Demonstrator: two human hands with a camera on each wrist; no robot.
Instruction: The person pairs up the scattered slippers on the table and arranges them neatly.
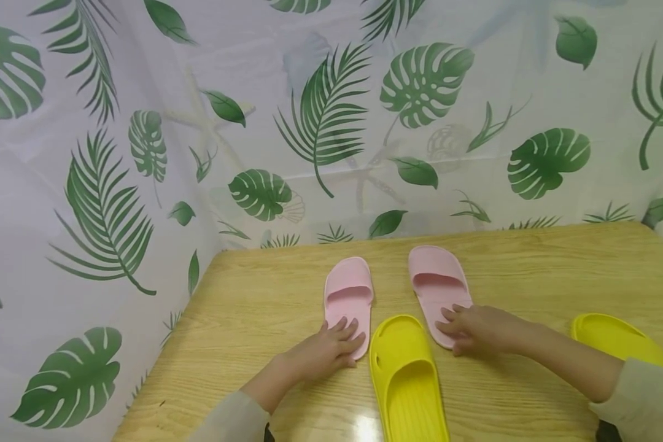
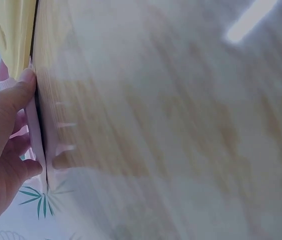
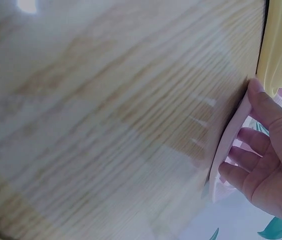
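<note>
On the wood-grain tabletop (image 1: 271, 288), head view: the left pink slipper (image 1: 349, 276) and the right pink slipper (image 1: 435, 264) lie a little apart, toes away from the person and toward the leaf-print cloth (image 1: 447, 147).
Yellow footwear, head view: the middle yellow slipper (image 1: 403, 344) pokes its toe between the pink heels; the right yellow slipper (image 1: 610, 334) lies partly behind the right sleeve (image 1: 649, 399).
Left hand (image 1: 326, 351), head view: spread over the heel part of the left pink slipper, fingers apart and relaxed, touching it rather than wrapped round it.
Right hand (image 1: 483, 328), head view: comes in from the outer side onto the heel part of the right pink slipper, fingers likewise spread and loose.
Why the heels: probably because those ends lie nearest the person and leave the straps free; the middle yellow slipper likely leaves little room on the inner sides.
Left wrist view: adds what the head view hides, the thumb at the slipper's edge, the other fingers over the footbed, and the sole lying low against the glossy top. The straps hardly show here.
Right wrist view: shows the thumb at the heel edge close by the yellow slipper and the fingertips touching the footbed, with their reflections in the surface. Only the head view gives the whole layout, both pink slippers together.
</note>
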